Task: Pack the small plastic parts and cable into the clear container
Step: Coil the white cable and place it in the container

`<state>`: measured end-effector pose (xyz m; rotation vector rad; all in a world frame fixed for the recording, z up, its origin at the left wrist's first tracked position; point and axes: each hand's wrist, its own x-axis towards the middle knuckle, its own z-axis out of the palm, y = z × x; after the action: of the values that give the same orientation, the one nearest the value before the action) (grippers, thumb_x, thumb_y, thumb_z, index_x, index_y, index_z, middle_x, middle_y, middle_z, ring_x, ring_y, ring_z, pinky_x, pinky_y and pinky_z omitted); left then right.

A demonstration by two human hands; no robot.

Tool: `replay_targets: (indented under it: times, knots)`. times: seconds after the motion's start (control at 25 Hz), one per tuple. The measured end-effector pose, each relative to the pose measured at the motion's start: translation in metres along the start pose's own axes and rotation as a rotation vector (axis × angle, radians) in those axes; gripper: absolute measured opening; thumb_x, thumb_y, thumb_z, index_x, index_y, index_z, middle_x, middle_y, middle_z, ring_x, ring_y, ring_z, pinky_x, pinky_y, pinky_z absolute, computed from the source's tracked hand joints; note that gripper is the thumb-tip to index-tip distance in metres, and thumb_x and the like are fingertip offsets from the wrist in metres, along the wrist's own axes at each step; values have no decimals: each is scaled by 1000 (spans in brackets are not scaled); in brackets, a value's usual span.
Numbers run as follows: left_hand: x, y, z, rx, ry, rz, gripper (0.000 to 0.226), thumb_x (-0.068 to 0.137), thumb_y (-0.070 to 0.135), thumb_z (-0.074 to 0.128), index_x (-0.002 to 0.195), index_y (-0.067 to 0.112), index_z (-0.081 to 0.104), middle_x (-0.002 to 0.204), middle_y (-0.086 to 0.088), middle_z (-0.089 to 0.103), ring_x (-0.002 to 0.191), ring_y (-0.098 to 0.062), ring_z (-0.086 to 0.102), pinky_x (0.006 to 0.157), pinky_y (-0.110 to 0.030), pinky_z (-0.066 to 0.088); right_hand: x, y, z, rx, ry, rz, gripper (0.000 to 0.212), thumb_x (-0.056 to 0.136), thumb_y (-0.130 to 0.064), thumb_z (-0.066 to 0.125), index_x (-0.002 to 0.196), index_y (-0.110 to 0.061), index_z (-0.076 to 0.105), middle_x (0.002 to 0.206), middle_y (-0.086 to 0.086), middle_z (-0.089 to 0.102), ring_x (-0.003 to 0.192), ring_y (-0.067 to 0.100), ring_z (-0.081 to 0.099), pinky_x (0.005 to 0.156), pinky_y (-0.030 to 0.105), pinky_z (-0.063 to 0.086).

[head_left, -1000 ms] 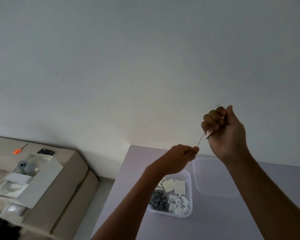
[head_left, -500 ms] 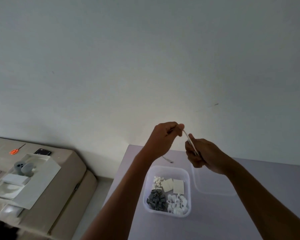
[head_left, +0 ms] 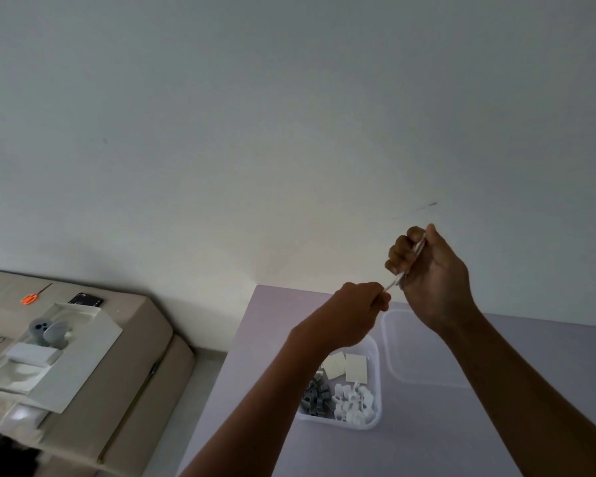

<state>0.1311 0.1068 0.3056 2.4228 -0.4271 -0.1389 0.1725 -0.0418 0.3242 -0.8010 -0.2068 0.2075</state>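
Observation:
Both my hands are raised above the lilac table (head_left: pixel 427 449), holding a thin white cable (head_left: pixel 394 281) stretched between them. My right hand (head_left: pixel 427 277) is higher, fist closed around folded turns of the cable. My left hand (head_left: pixel 358 311) pinches the cable's lower end, just below and left of the right. Under my left wrist stands the clear container (head_left: pixel 375 418) holding grey plastic parts (head_left: pixel 315 397), white plastic clips (head_left: pixel 353 402) and cream flat pads (head_left: pixel 355 368). How much cable lies inside the right fist is hidden.
The clear lid (head_left: pixel 417 356) lies flat on the table right of the container. Left of the table is a beige sofa (head_left: pixel 145 373) with an open white box (head_left: pixel 49 352), orange scissors (head_left: pixel 30 298) and a black phone (head_left: pixel 85 300). A pale wall fills the background.
My right hand rose from below to above the left, taking cable with it. My left hand dropped and keeps the cable's end pinched.

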Motion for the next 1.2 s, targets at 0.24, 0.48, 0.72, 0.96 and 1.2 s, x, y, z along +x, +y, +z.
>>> replay_targets:
  times: [0.24, 0.48, 0.72, 0.96, 1.2]
  knots:
    - [-8, 0, -16, 149, 169, 142, 19, 97, 24, 56, 100, 12, 70, 88, -5, 71, 73, -15, 60, 70, -28, 48, 8, 6, -24, -1005, 3, -3, 31, 89, 12, 43, 74, -16, 42, 67, 4, 43, 54, 8, 41, 52, 20, 37]
    - [-7, -3, -31, 115, 319, 286, 10, 88, 20, 69, 96, 21, 73, 86, 7, 72, 71, -5, 61, 69, -16, 47, -8, 8, -10, -1285, -287, 362, 19, 98, -5, 47, 80, -11, 44, 68, 2, 47, 59, 12, 42, 55, 23, 40]
    - [-3, -5, -24, -326, 428, 236, 15, 82, 17, 75, 96, 17, 68, 94, 5, 66, 82, -10, 64, 63, -17, 47, -11, -4, 1, -1057, -397, 537, 41, 100, -17, 43, 59, -14, 39, 53, 3, 29, 44, 14, 20, 43, 23, 22]
    - [-2, -4, -13, -590, 428, 148, 13, 83, 13, 74, 95, 10, 70, 88, 1, 72, 74, -16, 72, 69, -27, 56, -13, -10, -6, -757, -496, 628, 29, 76, -30, 54, 56, -16, 39, 52, 0, 27, 45, 15, 17, 46, 26, 15]
    - [-4, -10, -25, -469, 185, 230, 42, 78, 18, 79, 118, 15, 68, 104, 4, 70, 83, -11, 70, 77, -26, 57, -8, -13, -22, -516, -420, 686, 19, 75, -21, 50, 61, -11, 43, 46, -1, 31, 36, 10, 25, 41, 18, 24]
